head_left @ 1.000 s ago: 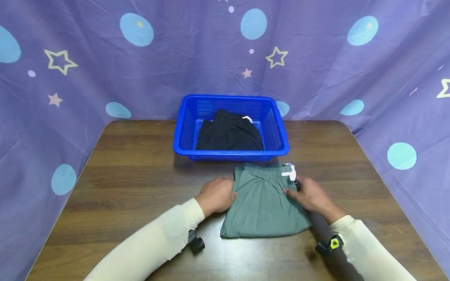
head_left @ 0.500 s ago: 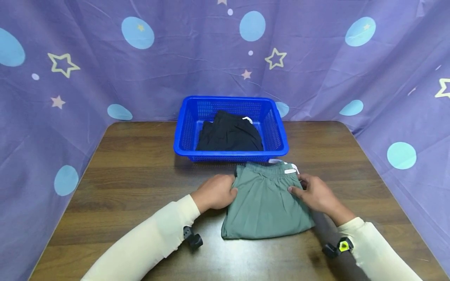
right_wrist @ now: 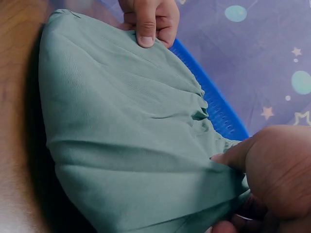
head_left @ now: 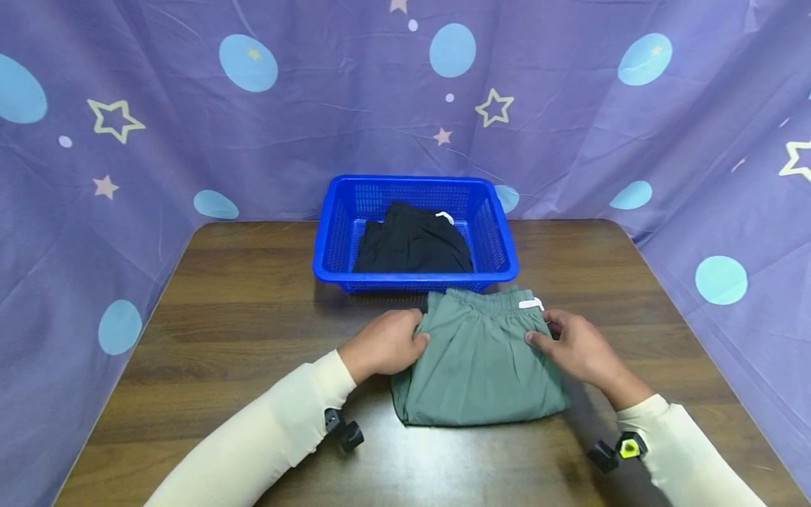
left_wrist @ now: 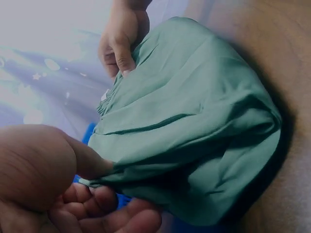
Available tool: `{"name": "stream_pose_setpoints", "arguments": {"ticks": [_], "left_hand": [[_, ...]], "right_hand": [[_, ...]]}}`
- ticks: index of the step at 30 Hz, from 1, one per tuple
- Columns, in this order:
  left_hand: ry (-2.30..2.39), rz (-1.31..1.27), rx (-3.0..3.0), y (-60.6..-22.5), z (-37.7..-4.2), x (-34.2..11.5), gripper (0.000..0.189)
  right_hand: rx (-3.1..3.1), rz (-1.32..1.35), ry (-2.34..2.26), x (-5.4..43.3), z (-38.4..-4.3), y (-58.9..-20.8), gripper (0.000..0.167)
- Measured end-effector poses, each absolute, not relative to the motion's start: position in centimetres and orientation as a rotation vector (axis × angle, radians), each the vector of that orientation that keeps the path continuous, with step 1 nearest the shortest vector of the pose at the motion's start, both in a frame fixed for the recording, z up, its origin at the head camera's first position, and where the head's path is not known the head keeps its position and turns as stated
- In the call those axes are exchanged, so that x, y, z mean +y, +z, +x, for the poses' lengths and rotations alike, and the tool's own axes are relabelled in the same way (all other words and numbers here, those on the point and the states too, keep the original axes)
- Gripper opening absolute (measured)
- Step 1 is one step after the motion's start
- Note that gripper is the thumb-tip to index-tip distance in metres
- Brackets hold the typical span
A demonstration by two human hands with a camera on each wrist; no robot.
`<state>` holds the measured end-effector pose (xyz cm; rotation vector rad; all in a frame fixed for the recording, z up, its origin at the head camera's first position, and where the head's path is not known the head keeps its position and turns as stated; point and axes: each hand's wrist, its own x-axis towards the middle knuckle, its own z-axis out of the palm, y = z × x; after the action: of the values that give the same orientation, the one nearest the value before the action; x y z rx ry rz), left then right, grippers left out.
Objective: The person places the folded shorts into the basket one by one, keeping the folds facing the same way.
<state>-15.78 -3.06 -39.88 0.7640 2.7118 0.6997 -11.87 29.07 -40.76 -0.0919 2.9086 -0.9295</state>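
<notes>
Folded green shorts (head_left: 481,366) with an elastic waistband and a white drawstring (head_left: 531,303) hang between both hands, close over the table in front of the basket. My left hand (head_left: 388,343) pinches their left side edge, thumb on top and fingers underneath, as the left wrist view shows. On the opposite edge, just below the waistband, my right hand (head_left: 579,352) pinches the cloth the same way. In the right wrist view the green shorts (right_wrist: 121,121) sag in soft folds, their lower edge casting a shadow on the wood.
A blue plastic basket (head_left: 322,246) stands at the back middle of the wooden table (head_left: 241,317). Inside it lies a folded black garment (head_left: 415,243) with a white drawstring. Behind the table hangs a purple curtain (head_left: 355,91) with stars and dots.
Both hands have moved slightly apart and up, lifting the green shorts a little toward the basket. The drawstring has shifted with the waistband. The basket has stayed put.
</notes>
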Motion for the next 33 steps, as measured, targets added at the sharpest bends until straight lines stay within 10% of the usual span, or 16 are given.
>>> {"name": "stream_pose_setpoints", "arguments": {"ticks": [14,33], "left_hand": [[0.459,0.551,2.711,-42.1,-14.8,-3.0,0.047],[0.537,0.693,2.672,-42.1,-15.0,-2.6,0.023]], "right_hand": [[2.811,-0.052,-0.747,28.4,-11.7,-42.7,0.044],[2.784,-0.212,-0.945,27.9,-11.3,-42.9,0.017]]}}
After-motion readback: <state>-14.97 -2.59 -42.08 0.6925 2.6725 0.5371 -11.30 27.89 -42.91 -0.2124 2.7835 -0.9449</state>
